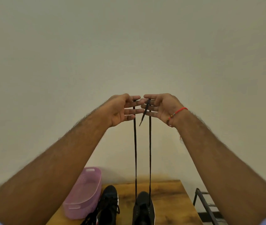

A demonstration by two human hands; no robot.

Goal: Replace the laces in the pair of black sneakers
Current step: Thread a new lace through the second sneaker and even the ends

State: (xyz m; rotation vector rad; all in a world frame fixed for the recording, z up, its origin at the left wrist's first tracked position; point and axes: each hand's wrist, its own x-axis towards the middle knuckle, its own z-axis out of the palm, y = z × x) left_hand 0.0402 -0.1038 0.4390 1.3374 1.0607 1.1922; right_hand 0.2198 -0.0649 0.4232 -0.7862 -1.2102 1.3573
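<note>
- Black sneakers stand side by side at the near edge of a wooden table [166, 189], toes pointing away from the person.
- The right sneaker [143, 210] has a black lace [135, 151] rising out of its front eyelets in two taut, nearly parallel strands.
- The left sneaker [108, 207] has white trim at the sole and a loose tangle of black lace lying over its near side.
- A pink plastic basket [86, 192] with a perforated wall sits just beside the left sneaker, on its left, tilted toward it.
- A dark metal rack [203, 207] stands off the right end of the table.
- Both forearms reach up and forward, well above the table, and the two hands meet fingertip to fingertip in front of a plain pale wall [129, 46].
- The left hand [124, 109] faces palm inward, thumb on top, and pinches the upper end of the left strand between thumb and fingers, the other fingers held fairly straight.
- The right hand [158, 107] mirrors it and pinches the right strand, whose short free end hangs down slantwise below the fingers.
- A red thread bracelet [177, 112] circles the right wrist.
</note>
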